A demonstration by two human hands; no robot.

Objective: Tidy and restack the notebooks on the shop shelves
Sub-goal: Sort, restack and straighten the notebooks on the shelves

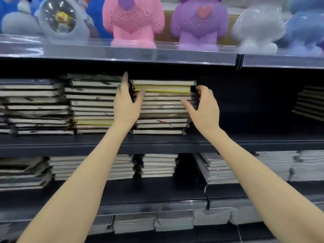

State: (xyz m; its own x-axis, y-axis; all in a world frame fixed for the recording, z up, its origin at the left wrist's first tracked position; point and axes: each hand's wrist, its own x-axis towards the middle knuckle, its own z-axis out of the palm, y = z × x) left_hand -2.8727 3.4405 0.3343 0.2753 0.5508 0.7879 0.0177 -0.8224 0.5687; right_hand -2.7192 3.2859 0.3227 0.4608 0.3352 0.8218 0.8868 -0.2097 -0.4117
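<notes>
Starting big: the middle shelf (pixel 245 142) carries four piles of notebooks, all lying flat with the page edges facing out. The notebook stack (pixel 163 109) being handled is third from the left. On the top shelf (pixel 157 57) above it are some toys, including one pink toy (pixel 133 21) above and a bit left, one purple toy (pixel 198 23) above and right, and one white toy (pixel 257 28) further right. Two piles sit left of the stack, the near pile (pixel 93 102) just beside it and the far pile (pixel 35 106) beyond that. The fourth pile (pixel 310 102) is well off to its right. The left hand (pixel 126 104) is clamped on its left side with the thumb across the front. The right hand (pixel 204 106) grips its right side, fingers curled round the edge. One yellow-edged notebook (pixel 163 89) lies second from its top.
</notes>
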